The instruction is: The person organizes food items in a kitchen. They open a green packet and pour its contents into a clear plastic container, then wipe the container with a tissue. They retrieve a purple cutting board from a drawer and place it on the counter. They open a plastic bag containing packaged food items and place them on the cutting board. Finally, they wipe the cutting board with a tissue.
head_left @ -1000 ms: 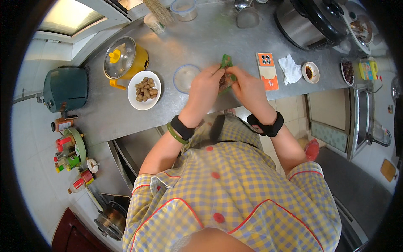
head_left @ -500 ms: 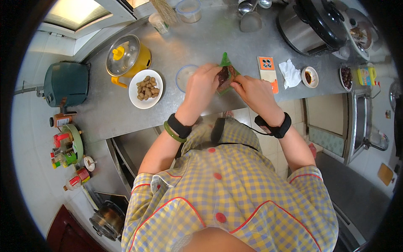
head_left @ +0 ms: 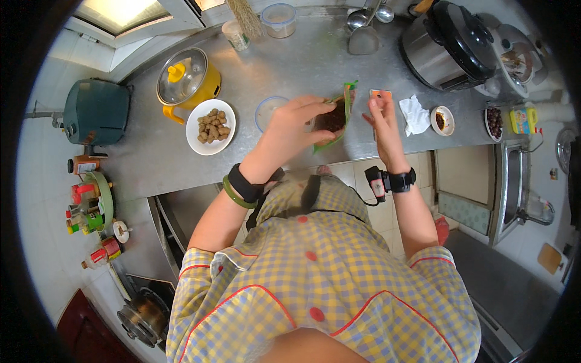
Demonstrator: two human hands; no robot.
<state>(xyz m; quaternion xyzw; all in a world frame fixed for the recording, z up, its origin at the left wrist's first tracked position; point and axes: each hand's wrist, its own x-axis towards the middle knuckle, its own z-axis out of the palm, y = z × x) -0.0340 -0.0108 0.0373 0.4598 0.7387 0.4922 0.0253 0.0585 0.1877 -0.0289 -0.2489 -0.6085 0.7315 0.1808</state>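
Note:
My left hand [head_left: 290, 127] is closed on an opened green bag [head_left: 331, 123] of dark, reddish-brown contents, held upright over the counter's front. My right hand [head_left: 385, 133] is apart from the bag, its fingers raised and parted, nothing visible in them, over an orange-and-white flat device [head_left: 383, 94] that it partly hides. Behind my left hand lies a round clear container [head_left: 266, 112] with a blue rim, partly covered. To its left stand a white plate of peanuts [head_left: 210, 128] and a yellow pot with glass lid [head_left: 190, 78].
On the steel counter [head_left: 308, 60] are a rice cooker [head_left: 442, 51], white tissue [head_left: 416, 114], sauce bowl [head_left: 442, 121], bowl of dark fruit [head_left: 493, 124], ladles [head_left: 363, 41], another clear container [head_left: 278, 21] and noodles [head_left: 242, 15]. A dark green appliance [head_left: 94, 112] and bottles [head_left: 85, 193] sit left; a sink [head_left: 511, 181] right.
My right hand has let go of the bag and moved up and right over the orange device. My left hand still holds the bag, which now stands more open.

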